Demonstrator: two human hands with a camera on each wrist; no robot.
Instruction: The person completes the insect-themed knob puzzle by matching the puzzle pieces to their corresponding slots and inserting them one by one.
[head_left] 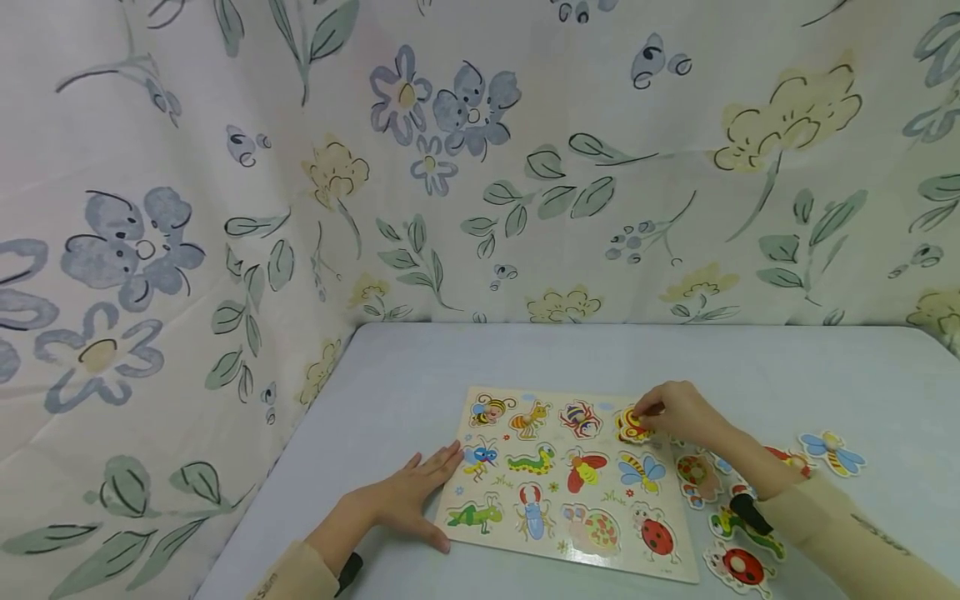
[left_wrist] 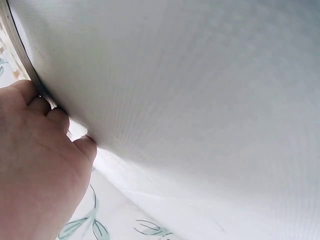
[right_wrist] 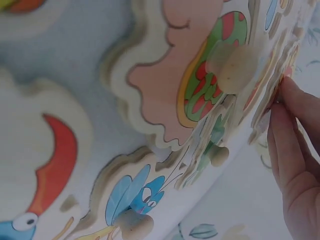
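Note:
A wooden insect puzzle board [head_left: 504,537] with printed pictures lies on the table. At its top right corner my right hand [head_left: 686,412] pinches a yellow-and-red butterfly piece [head_left: 632,427] between thumb and fingers, over the butterfly picture. The right wrist view shows that hand [right_wrist: 297,150] holding the piece nearly edge-on, partly hidden. My left hand [head_left: 408,500] rests on the table at the board's left side, fingers spread and fingertips touching the edge. In the left wrist view, the left hand [left_wrist: 45,150] lies against the board's edge.
Loose pieces lie right of the board, partly under the right forearm: a ladybug [head_left: 742,568], a caterpillar [head_left: 765,542], a snail [head_left: 697,472] and a dragonfly [head_left: 832,454]. Small wooden knobs [right_wrist: 237,70] stand up from the pieces. Floral cloth [head_left: 555,200] hangs behind the table.

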